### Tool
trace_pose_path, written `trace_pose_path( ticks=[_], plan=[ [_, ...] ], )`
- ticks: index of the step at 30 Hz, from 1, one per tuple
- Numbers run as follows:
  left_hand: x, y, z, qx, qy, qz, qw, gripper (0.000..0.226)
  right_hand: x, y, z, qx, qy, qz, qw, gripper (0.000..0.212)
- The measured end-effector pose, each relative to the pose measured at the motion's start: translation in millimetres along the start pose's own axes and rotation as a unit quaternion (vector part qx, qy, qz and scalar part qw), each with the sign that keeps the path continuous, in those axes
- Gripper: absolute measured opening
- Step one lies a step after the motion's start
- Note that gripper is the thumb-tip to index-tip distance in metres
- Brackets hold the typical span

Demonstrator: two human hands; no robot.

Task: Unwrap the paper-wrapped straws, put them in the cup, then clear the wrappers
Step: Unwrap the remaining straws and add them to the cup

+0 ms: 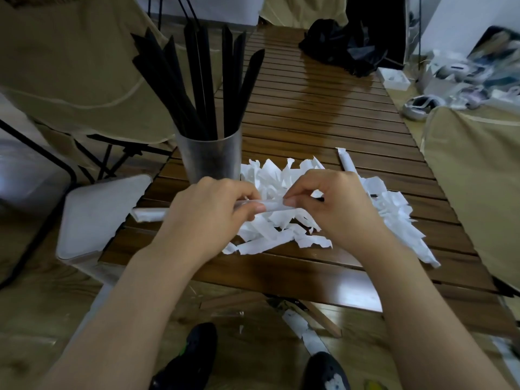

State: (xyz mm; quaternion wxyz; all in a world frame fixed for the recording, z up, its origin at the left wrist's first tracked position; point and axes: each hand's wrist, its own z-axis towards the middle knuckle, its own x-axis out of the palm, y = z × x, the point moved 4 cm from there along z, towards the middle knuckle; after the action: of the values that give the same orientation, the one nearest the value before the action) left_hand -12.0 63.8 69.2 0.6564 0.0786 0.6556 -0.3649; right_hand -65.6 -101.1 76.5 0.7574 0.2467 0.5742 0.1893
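A metal cup [209, 159] stands on the slatted wooden table [309, 114] and holds several black straws [197, 80]. In front of it lies a heap of torn white wrappers [281, 235]. A paper-wrapped straw [274, 206] lies level between my hands above the heap, its left end [149, 214] sticking out past my left hand. My left hand [213, 209] grips the straw, fingers curled round it. My right hand [334, 204] pinches the wrapper between thumb and fingertips. Another wrapped straw [347, 161] lies on the table to the right.
A white box [95, 215] sits beside the table's left edge. Beige fabric chairs stand at left [70, 66] and right [478, 170]. A black bag [340, 46] lies at the table's far end. A wrapper piece [306, 330] lies on the floor by my shoes.
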Motion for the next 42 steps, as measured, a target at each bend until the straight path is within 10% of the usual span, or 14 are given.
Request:
trace_pose_path(
  ticks=[22, 33, 42],
  plan=[
    [-1.4, 3.2, 1.9, -0.055, -0.06, -0.057, 0.995, 0.023, 13.5, 23.7, -3.0, -0.142, -0.161, -0.163, 0.963, 0.02],
    [4.1, -10.7, -2.5, -0.041, -0.116, -0.001, 0.992, 0.026, 22.7, 10.0, -4.6, 0.124, -0.168, 0.058, 0.976, 0.023],
    [8.8, -11.0, -1.0, -0.041, -0.121, 0.004, 0.992, 0.027, 26.3, 0.0, -6.1, 0.179, -0.158, 0.14, 0.961, 0.022]
  ],
)
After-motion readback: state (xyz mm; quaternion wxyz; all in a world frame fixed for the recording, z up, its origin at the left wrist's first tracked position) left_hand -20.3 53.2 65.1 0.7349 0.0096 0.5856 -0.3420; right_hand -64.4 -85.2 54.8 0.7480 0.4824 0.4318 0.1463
